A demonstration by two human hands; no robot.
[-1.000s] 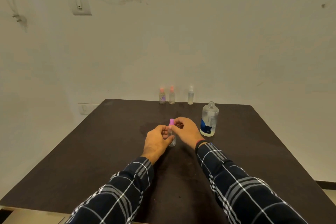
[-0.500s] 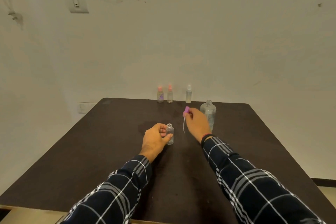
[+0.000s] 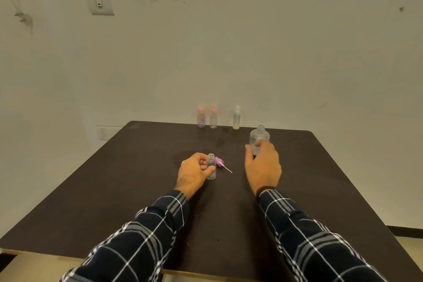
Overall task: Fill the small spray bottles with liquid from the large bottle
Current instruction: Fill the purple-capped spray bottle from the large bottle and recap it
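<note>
Two hands out | your left hand (image 3: 194,170) grips the small bottle (image 3: 212,168) | your right hand (image 3: 263,166), fingers loose, reaches the big bottle (image 3: 259,137) | sprayer (image 3: 219,162) lies beside the small one.

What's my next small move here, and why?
Probably grip the large bottle and lift it to pour: the right hand is at it, the left hand holds the small bottle upright and open, its pink sprayer lying on the table.

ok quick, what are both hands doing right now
Left hand: holding the uncapped small spray bottle.
Right hand: open, fingers at the large bottle, no clear grip.
</note>
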